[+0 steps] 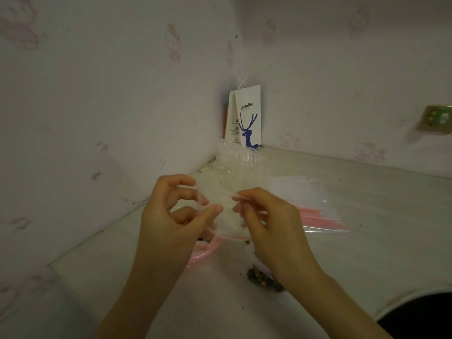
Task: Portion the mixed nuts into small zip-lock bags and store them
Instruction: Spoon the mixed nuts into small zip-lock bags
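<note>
Holding a small clear bag up over the table, in the middle of the view. Pinching its left side with the left hand, thumb and fingers curled on the thin plastic. Pinching its right side with the right hand, fingertips bent in toward the top of the bag. Both hands close together, with the bag stretched between them. Hard to tell the mouth of the bag as open or shut, and hard to see inside, only a few dark specks low down.

Below the right wrist, lying on the table, a dark little heap of nuts, with some clear plastic by it. Under the left hand, peeking out, a pink thing, too hidden to name. To the right of the hands, flat on the table, a pile of spare bags with pink strips along the near edge. Just behind the held bag, standing up, a clear cup. Farther back in the corner, standing by the wall, a white paper bag with a blue deer and the word coffee. On that wall, far to the right, a socket. At the bottom right, past the edge of the table, a dark round shape. All over the wall, pale paper with faint pink cartoon animals
</note>
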